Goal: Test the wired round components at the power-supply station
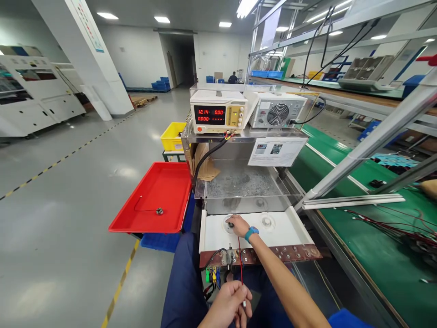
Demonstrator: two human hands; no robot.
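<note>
From where I stood, the small dark part [231, 224] lay on the left round fixture [226, 229] of the white worktop [285, 232], mostly hidden under the person's right hand [240, 224]. It looked light and rigid in the body, easiest to take by its outer rim; the thin red lead [241, 262] looked limp, and I judged that a hard tug might strain it where it joined the part. The right arm reached forward and across from the lower right, palm down, wrist nearly straight behind a blue watch [252, 231], fingers bent onto the part; I couldn't tell whether they gripped it or merely pressed. Nearer the lap, the left hand [230, 298] was half curled, thumb and forefinger pinching the lead close to its white connector [244, 304]. A similar part [159, 211] with its own lead lay in the red tray [167, 182].
</note>
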